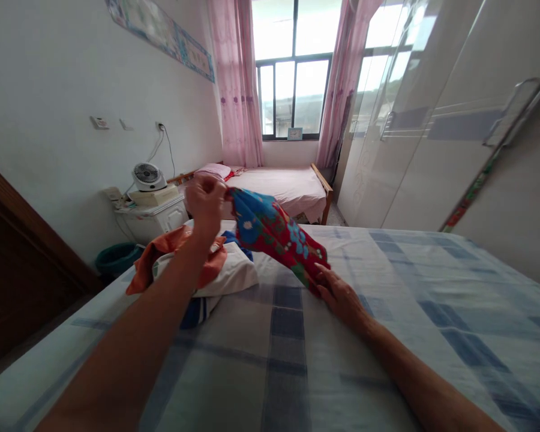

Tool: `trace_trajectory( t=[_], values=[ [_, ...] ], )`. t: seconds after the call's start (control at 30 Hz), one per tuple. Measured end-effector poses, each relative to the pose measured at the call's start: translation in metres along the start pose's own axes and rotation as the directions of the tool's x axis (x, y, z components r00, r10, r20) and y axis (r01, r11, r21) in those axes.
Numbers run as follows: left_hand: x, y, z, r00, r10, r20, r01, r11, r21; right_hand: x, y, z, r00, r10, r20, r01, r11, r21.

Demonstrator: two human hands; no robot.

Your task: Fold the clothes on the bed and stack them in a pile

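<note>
A red and blue flowered cloth garment (pixel 279 231) is stretched slantwise above the bed between my two hands. My left hand (pixel 207 201), raised and closed, pinches its upper left end. Lower down on the right, my right hand (pixel 339 297) grips the garment's other end, close to the bedsheet. Its exact kind of clothing cannot be made out. Behind my left forearm lies a pile of clothes, with an orange piece (pixel 162 252) on top, a white piece (pixel 234 270) and some blue cloth (pixel 193 313) beneath.
A blue and white checked sheet (pixel 387 336) covers the bed in front of me. Beyond it stand a second bed with a pink sheet (pixel 279 183), a white bedside cabinet (pixel 157 219) with a fan (pixel 148 175), and a teal bin (pixel 117 258). Tall wardrobe doors (pixel 414 132) line the right.
</note>
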State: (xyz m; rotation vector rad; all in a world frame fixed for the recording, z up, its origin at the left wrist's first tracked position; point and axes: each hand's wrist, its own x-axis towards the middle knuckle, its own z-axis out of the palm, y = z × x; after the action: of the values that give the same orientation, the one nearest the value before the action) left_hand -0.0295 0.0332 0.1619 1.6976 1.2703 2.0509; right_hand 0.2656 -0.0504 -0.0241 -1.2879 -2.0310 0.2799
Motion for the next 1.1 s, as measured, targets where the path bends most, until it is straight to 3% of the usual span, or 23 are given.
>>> trace_trajectory(
  t=[0.03,0.07,0.2,0.27,0.33,0.4,0.5,0.57,0.67,0.77,0.93,1.1],
  values=[
    [0.021,0.009,-0.015,0.980,0.074,-0.185,-0.070,0.997,0.027,0.001,0.001,0.000,1.000,0.016,0.008,-0.016,1.000,0.000],
    [0.039,0.017,-0.030,0.949,0.167,-0.269,-0.153,0.986,0.071,0.001,0.002,0.001,0.999,0.030,0.018,-0.030,1.000,-0.007],
    [0.068,0.043,-0.077,0.846,0.307,-0.436,-0.241,0.949,0.201,0.003,0.008,0.006,0.999,0.043,0.029,-0.042,0.998,-0.051],
    [0.061,0.039,-0.090,0.861,0.369,-0.349,-0.254,0.908,0.333,0.004,0.008,0.007,0.999,0.045,0.026,-0.042,0.995,-0.086],
    [0.042,0.018,-0.095,0.924,0.361,-0.126,-0.262,0.839,0.477,0.004,0.006,0.007,0.998,0.049,0.031,-0.045,0.991,-0.125],
    [0.011,-0.017,-0.095,0.961,0.264,0.087,-0.264,0.767,0.585,0.003,0.005,0.005,0.998,0.039,0.040,-0.033,0.989,-0.146],
    [-0.047,-0.076,-0.093,0.939,0.110,0.326,-0.302,0.717,0.629,0.002,0.004,0.002,0.998,0.007,0.055,0.002,0.989,-0.147],
    [-0.079,-0.103,-0.092,0.936,0.077,0.344,-0.296,0.701,0.649,0.001,0.004,0.001,0.998,-0.009,0.069,0.020,0.988,-0.152],
    [-0.107,-0.113,-0.092,0.934,0.098,0.343,-0.327,0.616,0.716,0.000,0.003,-0.002,0.997,-0.023,0.077,0.035,0.986,-0.161],
    [-0.112,-0.104,-0.094,0.921,0.094,0.379,-0.362,0.570,0.738,-0.001,0.000,-0.004,0.997,-0.033,0.074,0.045,0.987,-0.156],
    [-0.111,-0.094,-0.095,0.932,0.055,0.359,-0.320,0.593,0.739,0.001,-0.001,-0.006,0.997,-0.032,0.076,0.044,0.987,-0.154],
    [-0.115,-0.096,-0.095,0.938,0.088,0.335,-0.317,0.610,0.726,0.001,0.006,-0.003,0.997,-0.030,0.077,0.042,0.986,-0.159]
  ],
)
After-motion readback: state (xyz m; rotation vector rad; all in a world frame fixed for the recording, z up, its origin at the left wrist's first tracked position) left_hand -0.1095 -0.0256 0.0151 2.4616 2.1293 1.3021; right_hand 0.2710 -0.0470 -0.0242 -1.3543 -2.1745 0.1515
